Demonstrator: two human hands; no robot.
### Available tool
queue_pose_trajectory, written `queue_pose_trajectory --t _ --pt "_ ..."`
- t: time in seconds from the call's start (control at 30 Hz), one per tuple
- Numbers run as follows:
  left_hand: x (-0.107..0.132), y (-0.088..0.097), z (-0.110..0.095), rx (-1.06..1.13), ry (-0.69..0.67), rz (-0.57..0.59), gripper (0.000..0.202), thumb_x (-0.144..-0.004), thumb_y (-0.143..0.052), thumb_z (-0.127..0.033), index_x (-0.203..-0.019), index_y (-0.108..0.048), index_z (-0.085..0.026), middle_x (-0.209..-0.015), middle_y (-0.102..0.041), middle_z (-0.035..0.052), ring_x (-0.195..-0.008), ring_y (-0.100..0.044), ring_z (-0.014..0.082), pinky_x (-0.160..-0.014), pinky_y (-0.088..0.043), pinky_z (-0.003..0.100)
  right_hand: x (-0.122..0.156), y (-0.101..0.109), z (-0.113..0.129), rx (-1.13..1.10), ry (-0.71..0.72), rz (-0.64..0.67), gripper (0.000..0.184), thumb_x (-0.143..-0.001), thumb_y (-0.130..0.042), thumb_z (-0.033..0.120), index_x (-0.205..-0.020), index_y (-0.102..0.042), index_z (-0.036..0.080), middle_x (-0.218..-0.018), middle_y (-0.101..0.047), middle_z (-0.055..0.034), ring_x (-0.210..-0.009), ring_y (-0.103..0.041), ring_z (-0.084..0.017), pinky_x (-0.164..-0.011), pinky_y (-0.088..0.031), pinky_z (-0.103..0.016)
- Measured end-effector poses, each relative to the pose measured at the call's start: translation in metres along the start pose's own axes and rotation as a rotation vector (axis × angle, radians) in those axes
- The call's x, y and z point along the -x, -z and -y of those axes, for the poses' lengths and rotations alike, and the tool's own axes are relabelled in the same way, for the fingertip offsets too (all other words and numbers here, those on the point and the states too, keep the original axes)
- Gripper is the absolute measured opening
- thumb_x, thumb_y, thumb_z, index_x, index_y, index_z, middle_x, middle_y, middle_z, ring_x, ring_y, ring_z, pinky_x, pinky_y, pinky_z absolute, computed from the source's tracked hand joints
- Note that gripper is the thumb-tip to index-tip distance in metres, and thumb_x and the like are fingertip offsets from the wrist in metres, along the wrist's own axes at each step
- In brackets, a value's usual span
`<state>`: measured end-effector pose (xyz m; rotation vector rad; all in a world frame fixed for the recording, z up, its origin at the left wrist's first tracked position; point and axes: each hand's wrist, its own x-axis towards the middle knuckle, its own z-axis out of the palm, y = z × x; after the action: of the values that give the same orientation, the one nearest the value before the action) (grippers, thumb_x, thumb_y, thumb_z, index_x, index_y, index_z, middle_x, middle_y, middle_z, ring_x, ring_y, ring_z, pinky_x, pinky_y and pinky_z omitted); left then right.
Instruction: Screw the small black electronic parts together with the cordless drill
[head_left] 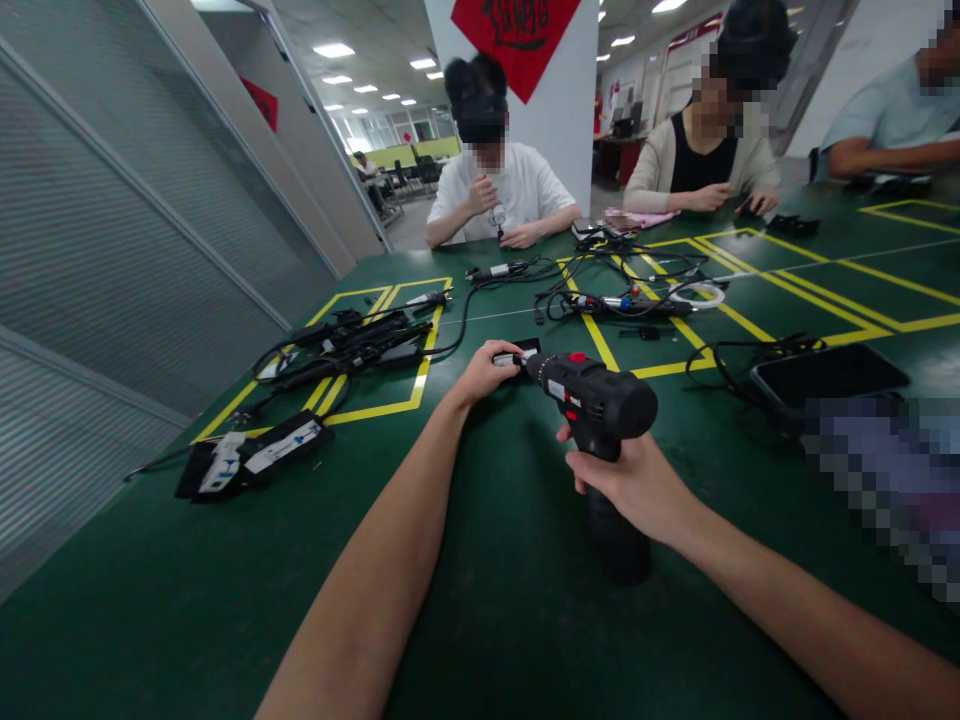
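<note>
My right hand is wrapped round the grip of a black cordless drill with a red switch on top, its nose pointing left and away. My left hand is closed on a small black and white part lying on the green table, right at the drill's tip. The drill's battery foot rests on the table below my right hand.
Black chargers and cables lie at the left inside yellow floor-tape squares. A flat black pack sits nearer left. More cables and a white ring lie at centre back. A dark tablet is at the right. Three people sit across the table.
</note>
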<state>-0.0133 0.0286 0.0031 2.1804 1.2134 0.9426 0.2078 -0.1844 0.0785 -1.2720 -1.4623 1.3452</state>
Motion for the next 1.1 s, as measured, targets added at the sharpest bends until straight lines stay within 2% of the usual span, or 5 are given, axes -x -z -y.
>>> queue_pose_trajectory --t 0.27,0.37,0.47,0.77,1.1 --pt "0.001 0.0 -0.002 0.008 0.022 0.004 0.03 -0.071 -0.063 -0.025 -0.101 -0.067 -0.021 -0.108 -0.062 0.0034 -0.106 -0.055 0.0201 -0.101 -0.041 0.036 -0.002 -0.001 -0.01 -0.058 0.06 0.042 0.046 -0.079 -0.067 0.035 -0.117 -0.048 0.018 -0.105 -0.062 -0.0083 -0.069 -0.064 -0.016 -0.066 -0.053 -0.036" --pt "0.001 0.001 -0.003 0.006 0.029 0.007 0.031 -0.071 -0.064 -0.026 -0.101 -0.067 -0.021 -0.107 -0.062 0.0037 -0.105 -0.055 0.0203 -0.1 -0.041 0.036 -0.001 0.001 -0.012 -0.022 0.079 0.069 0.042 -0.083 -0.064 0.042 -0.114 -0.05 0.017 -0.091 -0.064 -0.0057 -0.072 -0.064 -0.018 -0.068 -0.052 -0.036" --pt "0.001 0.001 -0.004 0.011 0.038 0.001 0.031 -0.07 -0.064 -0.026 -0.1 -0.067 -0.021 -0.108 -0.062 0.0038 -0.106 -0.055 0.0205 -0.101 -0.041 0.036 0.0 0.002 -0.014 -0.043 0.077 0.081 0.038 -0.085 -0.06 0.041 -0.113 -0.051 0.016 -0.08 -0.062 -0.0033 -0.074 -0.064 -0.019 -0.071 -0.052 -0.037" --pt "0.002 -0.001 -0.004 0.031 0.034 -0.016 0.03 -0.07 -0.064 -0.023 -0.1 -0.067 -0.02 -0.107 -0.063 0.0041 -0.105 -0.056 0.0198 -0.1 -0.041 0.036 -0.002 -0.001 -0.005 -0.229 0.006 0.069 0.037 -0.081 -0.064 0.034 -0.11 -0.052 0.014 -0.087 -0.061 -0.0051 -0.067 -0.063 -0.017 -0.067 -0.052 -0.037" --pt "0.002 0.001 -0.007 0.011 0.022 -0.008 0.03 -0.07 -0.063 -0.023 -0.099 -0.067 -0.02 -0.106 -0.063 0.0037 -0.104 -0.055 0.0192 -0.099 -0.041 0.034 -0.003 -0.002 -0.005 -0.102 0.058 -0.001 0.029 -0.078 -0.065 0.026 -0.102 -0.052 0.017 -0.089 -0.06 -0.003 -0.056 -0.055 -0.011 -0.054 -0.047 -0.029"
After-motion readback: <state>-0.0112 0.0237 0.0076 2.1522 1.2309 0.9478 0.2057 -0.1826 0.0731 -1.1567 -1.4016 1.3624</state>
